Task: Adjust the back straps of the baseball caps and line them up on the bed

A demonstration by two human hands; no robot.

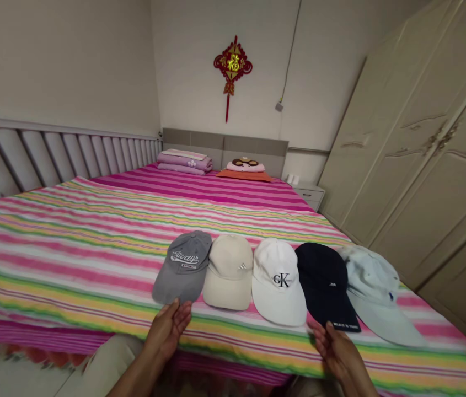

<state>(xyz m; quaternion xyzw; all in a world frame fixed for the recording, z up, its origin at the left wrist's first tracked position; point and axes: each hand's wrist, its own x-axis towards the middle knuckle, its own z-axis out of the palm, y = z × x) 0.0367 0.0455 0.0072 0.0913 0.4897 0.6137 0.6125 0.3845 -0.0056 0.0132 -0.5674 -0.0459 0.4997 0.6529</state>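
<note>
"Risk from here?"

"Dragging, I'd say. Five caps in a row, brims to 6 o'clock: grey fabric cap with white script (183, 270), plain beige cloth cap (228, 273), white cap with dark letters (280, 281), black cloth cap with brim lettering (323, 275), pale blue-white cap (375, 289). Neighbours sit touching or nearly so; a tug on one could shift the next."

"Hands?"

"Left hand (169, 331): digits apart, thumb at the grey cap's brim. Right hand (336, 350): likewise, at the black cap's brim (any finger underneath? can't tell)."

"Obstructions?"

"Pale cap, at 3 o'clock from the black one, could snag its brim. Striped multicolour cloth blanket (71, 242) underneath might ruck if pulled. Bed edge at 6 o'clock: overpull, cap drops. Folded purple bedding (185, 162) at 11, cream panelled wardrobe (381, 138) at 2, both clear of the hands."
</note>
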